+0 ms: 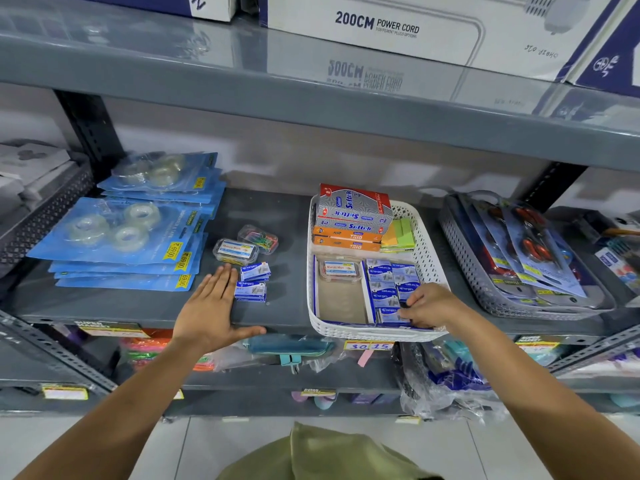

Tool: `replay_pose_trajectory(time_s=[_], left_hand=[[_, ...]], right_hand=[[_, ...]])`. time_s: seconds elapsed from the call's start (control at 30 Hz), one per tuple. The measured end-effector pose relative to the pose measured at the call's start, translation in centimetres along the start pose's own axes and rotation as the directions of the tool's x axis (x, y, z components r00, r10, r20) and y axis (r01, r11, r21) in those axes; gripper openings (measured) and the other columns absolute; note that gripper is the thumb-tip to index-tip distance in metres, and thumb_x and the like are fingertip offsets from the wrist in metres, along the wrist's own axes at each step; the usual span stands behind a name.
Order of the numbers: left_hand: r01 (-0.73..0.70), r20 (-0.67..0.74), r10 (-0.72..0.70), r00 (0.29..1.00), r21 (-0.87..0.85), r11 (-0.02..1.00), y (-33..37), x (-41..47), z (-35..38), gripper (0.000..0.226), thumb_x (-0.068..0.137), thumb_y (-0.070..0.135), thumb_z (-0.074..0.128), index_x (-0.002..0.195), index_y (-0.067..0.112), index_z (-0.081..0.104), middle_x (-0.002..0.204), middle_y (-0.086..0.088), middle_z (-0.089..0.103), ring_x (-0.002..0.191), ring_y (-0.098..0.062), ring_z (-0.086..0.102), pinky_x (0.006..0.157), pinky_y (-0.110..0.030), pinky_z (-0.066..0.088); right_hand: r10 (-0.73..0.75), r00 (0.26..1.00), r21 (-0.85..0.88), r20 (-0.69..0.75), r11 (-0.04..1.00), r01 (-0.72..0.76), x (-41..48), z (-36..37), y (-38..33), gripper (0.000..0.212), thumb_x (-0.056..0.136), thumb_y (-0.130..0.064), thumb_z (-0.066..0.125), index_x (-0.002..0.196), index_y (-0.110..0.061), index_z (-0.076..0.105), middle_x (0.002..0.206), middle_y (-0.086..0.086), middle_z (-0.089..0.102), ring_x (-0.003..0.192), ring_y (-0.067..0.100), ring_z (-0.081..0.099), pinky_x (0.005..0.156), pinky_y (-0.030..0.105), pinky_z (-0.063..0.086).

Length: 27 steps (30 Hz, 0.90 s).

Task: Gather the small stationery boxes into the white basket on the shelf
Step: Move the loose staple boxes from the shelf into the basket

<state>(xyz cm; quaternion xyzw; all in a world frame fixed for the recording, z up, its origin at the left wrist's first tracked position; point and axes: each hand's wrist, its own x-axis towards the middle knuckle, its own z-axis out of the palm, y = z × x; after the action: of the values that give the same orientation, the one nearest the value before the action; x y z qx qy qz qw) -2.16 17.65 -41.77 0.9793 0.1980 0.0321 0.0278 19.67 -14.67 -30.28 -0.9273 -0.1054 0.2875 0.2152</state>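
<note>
Two small blue boxes (252,282) are left beside the flat, spread left hand (211,306); one blue box (393,315) is pinched by the right hand (431,306) inside the white basket (427,254).

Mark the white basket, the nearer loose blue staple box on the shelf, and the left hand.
white basket (372,336): head view, on its front rim.
nearer blue staple box (250,291): head view, on its top face.
left hand (211,306): head view, on the back of the hand.

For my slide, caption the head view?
Right hand tucks a blue box into the white basket; left hand reaches two more.
</note>
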Motion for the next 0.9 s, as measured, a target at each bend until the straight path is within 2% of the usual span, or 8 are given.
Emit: replay_pose_trajectory(time_s=[0.13,0.27,0.37,0.47,0.57,0.67,0.77,0.9], left_hand=[[0.0,0.005,0.0,1.0,0.004,1.0,0.0,0.0,0.0,0.135,0.056,0.102,0.015,0.151,0.007,-0.003,0.161,-0.008,0.002,0.148,-0.02,-0.001,0.12,-0.035,-0.001],[0.001,0.006,-0.001,1.0,0.005,1.0,0.0,0.0,0.0,0.135,0.057,0.102,0.015,0.151,0.008,-0.003,0.161,-0.009,0.002,0.148,-0.02,-0.001,0.12,-0.036,-0.001],[-0.001,0.007,0.001,1.0,0.003,1.0,0.0,0.0,0.0,0.135,0.056,0.102,0.014,0.151,0.008,-0.003,0.161,-0.009,0.002,0.148,-0.02,-0.001,0.12,-0.035,-0.001],[-0.004,0.002,0.004,1.0,0.005,1.0,0.1,0.1,0.0,0.136,0.057,0.102,0.015,0.151,0.006,0.002,0.161,-0.009,0.006,0.148,-0.021,0.003,0.12,-0.036,0.001],[-0.004,0.006,0.004,1.0,0.0,1.0,0.1,0.0,-0.1,0.136,0.057,0.102,0.017,0.151,0.005,0.004,0.16,-0.01,0.009,0.148,-0.021,0.005,0.119,-0.035,0.001],[-0.006,0.016,0.006,1.0,-0.019,1.0,0.1,0.0,-0.3,0.135,0.057,0.102,0.018,0.151,0.006,0.002,0.161,-0.009,0.007,0.148,-0.02,0.003,0.119,-0.035,-0.001],[-0.003,0.02,0.003,1.0,-0.008,1.0,0.1,-0.1,-0.2,0.135,0.058,0.101,0.018,0.151,0.005,0.002,0.161,-0.01,0.007,0.148,-0.021,0.003,0.12,-0.035,-0.002],[0.023,0.017,-0.023,1.0,-0.009,1.0,0.1,0.0,-0.1,0.139,0.057,0.102,0.02,0.15,0.001,0.0,0.16,-0.015,0.003,0.149,-0.025,0.001,0.121,-0.039,0.002]], right_hand=[[0.024,0.999,0.019,0.034,1.0,-0.025,0.4,0.1,0.0,0.014,0.078,-0.005,0.076,0.085,-0.009,0.064,0.104,0.016,0.07,0.101,0.029,0.066,0.097,0.04,0.052],[0.039,0.997,0.05,0.063,0.998,-0.042,0.9,0.1,0.1,0.012,0.078,0.001,0.075,0.085,-0.002,0.066,0.09,0.016,0.07,0.082,0.023,0.065,0.09,0.037,0.053],[0.032,0.997,0.03,0.069,0.999,-0.035,1.2,0.0,0.2,0.015,0.078,-0.001,0.075,0.075,-0.01,0.063,0.083,0.012,0.07,0.071,0.018,0.065,0.081,0.032,0.055],[0.036,0.994,0.015,0.106,0.999,-0.037,1.1,-0.2,0.1,0.014,0.08,-0.007,0.075,0.077,-0.009,0.061,0.083,0.014,0.071,0.064,0.015,0.065,0.064,0.028,0.052],[0.019,0.997,-0.183,0.071,0.983,-0.006,0.5,-1.0,-1.1,0.02,0.08,-0.026,0.076,0.082,-0.008,0.069,0.082,0.009,0.074,0.073,0.017,0.071,0.068,0.028,0.056],[-0.154,0.978,-0.365,-0.14,0.926,0.093,-0.7,-1.7,-4.1,0.022,0.078,-0.034,0.074,0.075,-0.012,0.07,0.085,0.005,0.072,0.081,0.02,0.067,0.072,0.03,0.052],[-0.333,0.926,-0.33,-0.177,0.906,0.263,-1.7,-0.6,-8.3,0.024,0.08,-0.034,0.071,0.064,-0.022,0.057,0.078,0.001,0.066,0.083,0.022,0.065,0.069,0.027,0.046],[-0.567,0.801,-0.355,-0.192,0.801,0.482,-2.4,3.3,-13.7,0.017,0.085,-0.036,0.065,0.084,-0.019,0.066,0.091,0.005,0.073,0.09,0.025,0.067,0.08,0.035,0.054]])
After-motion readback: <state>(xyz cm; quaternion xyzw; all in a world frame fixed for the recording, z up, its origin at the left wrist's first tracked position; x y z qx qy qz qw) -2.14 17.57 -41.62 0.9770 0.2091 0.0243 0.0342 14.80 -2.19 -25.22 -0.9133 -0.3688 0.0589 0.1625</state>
